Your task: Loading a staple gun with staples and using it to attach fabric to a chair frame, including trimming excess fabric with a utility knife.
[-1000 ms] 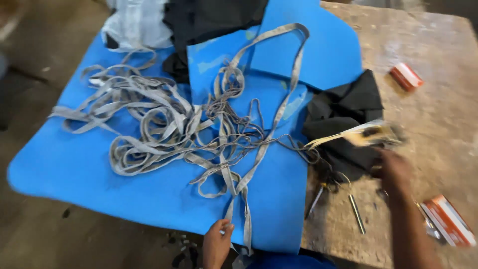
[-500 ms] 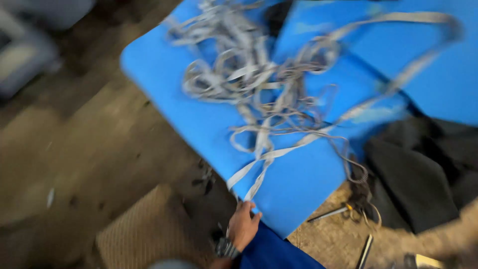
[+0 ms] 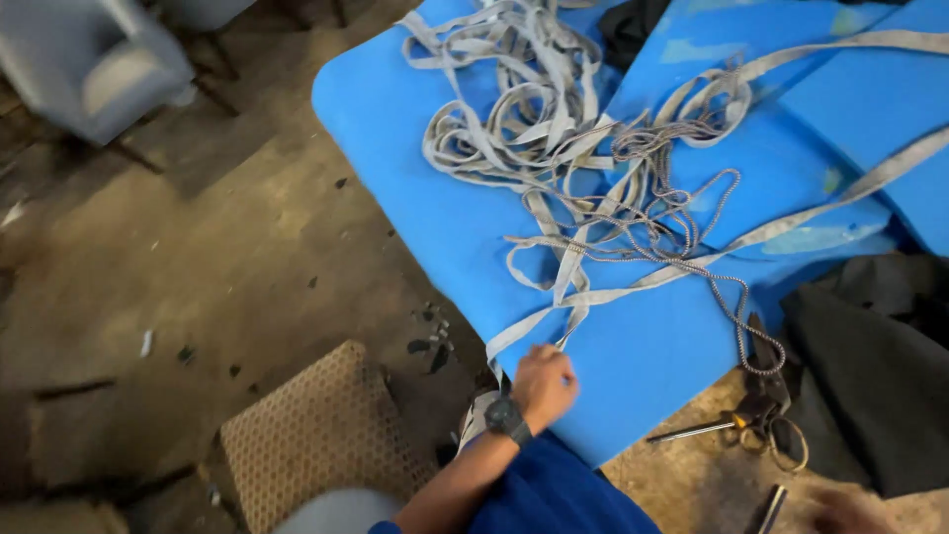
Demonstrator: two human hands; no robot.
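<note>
Head view: scissors [image 3: 761, 420] beside black cloth [image 3: 870, 386]

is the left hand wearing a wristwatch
Yes, a dark watch sits on the wrist just behind the left hand, which grips the grey strap.

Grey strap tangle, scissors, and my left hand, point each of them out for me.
Grey strap tangle [image 3: 514, 129], head view, dense middle loops.
Scissors [image 3: 766, 410], head view, near the pivot.
Left hand [image 3: 544, 381], head view, back of the hand.
</note>
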